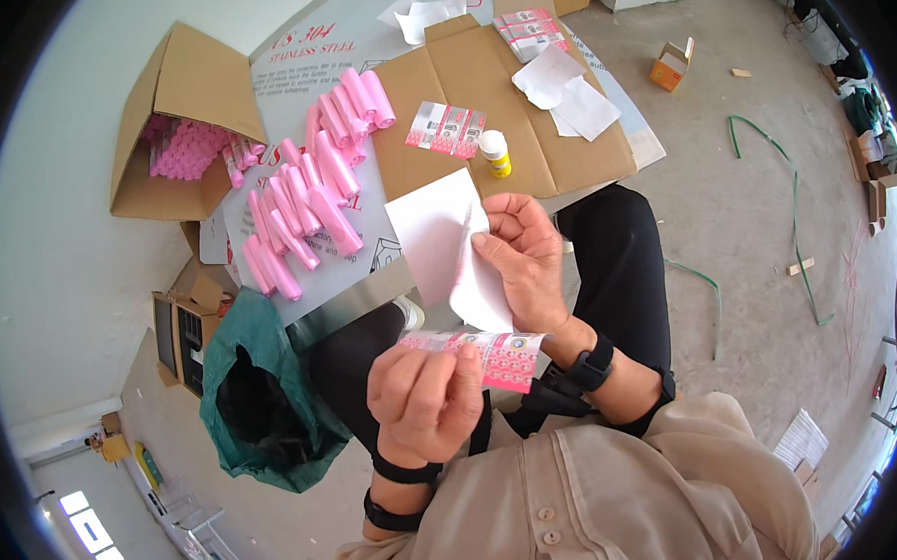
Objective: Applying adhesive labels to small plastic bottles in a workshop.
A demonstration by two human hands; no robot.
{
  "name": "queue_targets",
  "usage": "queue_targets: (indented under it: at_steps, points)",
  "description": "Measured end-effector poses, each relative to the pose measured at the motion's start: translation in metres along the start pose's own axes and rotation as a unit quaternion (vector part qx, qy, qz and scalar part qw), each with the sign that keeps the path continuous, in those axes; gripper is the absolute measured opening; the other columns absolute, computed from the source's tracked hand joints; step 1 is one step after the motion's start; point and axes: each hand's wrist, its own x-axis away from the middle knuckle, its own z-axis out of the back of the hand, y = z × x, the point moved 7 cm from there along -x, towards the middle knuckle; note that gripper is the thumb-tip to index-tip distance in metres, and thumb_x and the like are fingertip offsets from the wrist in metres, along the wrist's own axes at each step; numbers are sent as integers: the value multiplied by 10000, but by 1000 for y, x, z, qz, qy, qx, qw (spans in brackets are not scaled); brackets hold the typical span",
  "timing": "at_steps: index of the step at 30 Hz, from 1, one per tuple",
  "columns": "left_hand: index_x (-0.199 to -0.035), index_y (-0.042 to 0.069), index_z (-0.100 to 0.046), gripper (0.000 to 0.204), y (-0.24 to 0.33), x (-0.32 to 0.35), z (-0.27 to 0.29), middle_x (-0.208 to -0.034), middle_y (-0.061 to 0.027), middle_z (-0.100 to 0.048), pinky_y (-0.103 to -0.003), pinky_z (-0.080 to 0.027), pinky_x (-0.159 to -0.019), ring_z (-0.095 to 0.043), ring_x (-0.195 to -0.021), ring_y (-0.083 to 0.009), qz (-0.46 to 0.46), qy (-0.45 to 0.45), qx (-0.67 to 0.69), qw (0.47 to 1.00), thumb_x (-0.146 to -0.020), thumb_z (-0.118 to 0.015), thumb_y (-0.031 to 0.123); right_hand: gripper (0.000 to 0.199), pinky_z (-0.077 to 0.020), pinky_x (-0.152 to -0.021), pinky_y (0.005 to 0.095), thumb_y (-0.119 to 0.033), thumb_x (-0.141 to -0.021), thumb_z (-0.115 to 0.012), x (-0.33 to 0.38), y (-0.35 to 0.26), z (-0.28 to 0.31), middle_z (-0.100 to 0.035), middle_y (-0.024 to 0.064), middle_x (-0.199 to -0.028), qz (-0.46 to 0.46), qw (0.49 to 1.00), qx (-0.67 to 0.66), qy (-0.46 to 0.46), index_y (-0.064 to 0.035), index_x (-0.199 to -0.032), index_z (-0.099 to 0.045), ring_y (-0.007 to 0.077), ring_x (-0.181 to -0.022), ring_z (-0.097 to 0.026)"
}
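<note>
My left hand pinches a pink and silver printed label sheet, which curves slightly above my lap. Just beyond it, my right hand is closed on a creased white paper sheet, thumb on top. On the flattened cardboard beyond my hands lies another printed label. A small yellow bottle with a white cap stands next to that label. Several pink rolled tubes lie in a loose row on the metal-look table sheet to the left.
An open cardboard box with pink tubes inside sits on the table's left. More printed labels and loose white papers lie on the far cardboard. A green sack stands left of my legs. Green straps lie on the floor.
</note>
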Motion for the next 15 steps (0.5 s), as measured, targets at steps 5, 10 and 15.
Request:
queue_targets:
  at_steps: [5,10,15]
  points:
    - [-908,-5,-611,209,-4,-4,-3,-870,-85,-558,-349,-464,-598,-536,-743,-227,16,19,0,1000,-702,-648,-19,317,-485,-753,209,81,-830,-519,6,-4,-4,-617,82,-959,-3,1000,-12,-10,20,-1134,-455,92,-833,-593]
    - [-767,-32,-512,122,-50,5,-24,-867,-143,-600,-306,-480,-642,-586,-710,-223,313,4,152,937,-751,-632,-13,345,-466,-694,213,88,-802,-525,6,-4,0,-623,84,-926,23,997,69,25,22,-1130,-442,85,-778,-576]
    - [-794,-16,-553,52,-90,44,-38,-881,-86,-631,-271,-459,-713,-559,-769,-94,497,71,346,792,-808,-603,-9,339,-449,-671,205,81,-797,-523,5,-3,5,-638,70,-855,4,990,143,14,25,-1123,-451,75,-746,-568]
